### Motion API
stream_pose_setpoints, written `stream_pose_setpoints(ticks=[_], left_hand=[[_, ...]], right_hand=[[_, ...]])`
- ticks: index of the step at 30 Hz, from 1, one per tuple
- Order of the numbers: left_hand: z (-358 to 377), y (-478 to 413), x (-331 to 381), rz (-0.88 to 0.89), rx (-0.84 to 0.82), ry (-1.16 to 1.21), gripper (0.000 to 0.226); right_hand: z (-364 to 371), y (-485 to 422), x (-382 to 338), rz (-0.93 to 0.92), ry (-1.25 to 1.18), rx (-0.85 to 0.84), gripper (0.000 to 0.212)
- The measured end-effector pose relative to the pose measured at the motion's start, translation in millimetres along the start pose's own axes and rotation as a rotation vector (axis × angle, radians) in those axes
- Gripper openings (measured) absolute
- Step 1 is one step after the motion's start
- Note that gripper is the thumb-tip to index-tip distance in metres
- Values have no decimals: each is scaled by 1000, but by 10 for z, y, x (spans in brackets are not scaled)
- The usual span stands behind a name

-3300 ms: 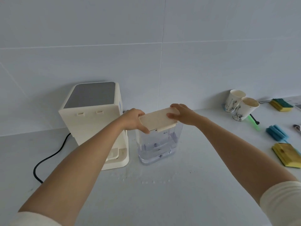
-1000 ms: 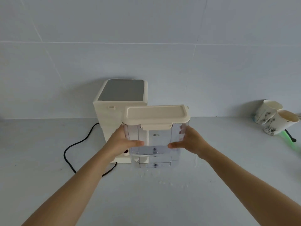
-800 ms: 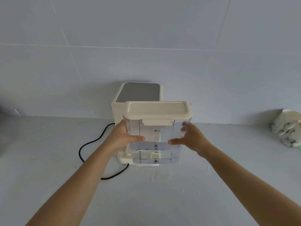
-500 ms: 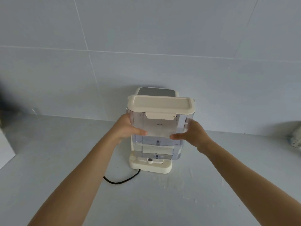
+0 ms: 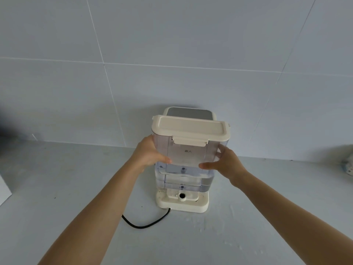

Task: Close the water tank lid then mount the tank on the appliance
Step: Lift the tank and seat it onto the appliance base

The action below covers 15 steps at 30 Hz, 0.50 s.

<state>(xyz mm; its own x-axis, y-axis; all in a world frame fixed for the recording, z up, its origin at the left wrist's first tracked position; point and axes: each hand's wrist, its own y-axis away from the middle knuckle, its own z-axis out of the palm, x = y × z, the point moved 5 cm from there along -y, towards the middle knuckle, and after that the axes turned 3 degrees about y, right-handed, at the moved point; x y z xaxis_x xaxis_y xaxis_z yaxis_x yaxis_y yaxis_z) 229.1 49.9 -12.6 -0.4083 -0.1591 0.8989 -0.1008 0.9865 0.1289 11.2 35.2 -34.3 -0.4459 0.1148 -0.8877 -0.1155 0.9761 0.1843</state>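
The water tank is held clear of the bench, directly above the base ledge of the appliance, with its lower edge just over the ledge and apparently not yet seated. The lid is seen shut, its front latch folded down. The left hand is wrapped on the tank's left wall and the right hand on its right wall; each grip is closed on the tank, thumbs laid across the front face. Water is visible in the lower part of the tank. Main risk, as judged: the tank's outlet is brought down off the round port in the ledge, so that the tank rests crooked and leaks at the joint. A tilt during lowering would cause this, the port being hidden under the tank at the last moment. Second risk: the walls are smooth and droplets are scattered on the bench, so a wet grip could slip and the tank drop hard onto the ledge. Third: the power cord lies just in front of the base, where spilled water could reach it. Whether the latch is fully caught cannot be told.
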Motion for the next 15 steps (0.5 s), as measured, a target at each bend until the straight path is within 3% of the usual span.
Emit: stream_pose_setpoints(ticks=[8, 12, 15], left_hand=[[35, -90, -175, -62, -20, 19, 42], [100, -90, -260, -50, -58, 25, 77], [125, -84, -328, -64, -56, 30, 56]], right_hand=[[71, -19, 99, 42, 41, 27, 79], [109, -5, 176, 72, 50, 26, 78], [142, -7, 229, 86, 57, 23, 78]])
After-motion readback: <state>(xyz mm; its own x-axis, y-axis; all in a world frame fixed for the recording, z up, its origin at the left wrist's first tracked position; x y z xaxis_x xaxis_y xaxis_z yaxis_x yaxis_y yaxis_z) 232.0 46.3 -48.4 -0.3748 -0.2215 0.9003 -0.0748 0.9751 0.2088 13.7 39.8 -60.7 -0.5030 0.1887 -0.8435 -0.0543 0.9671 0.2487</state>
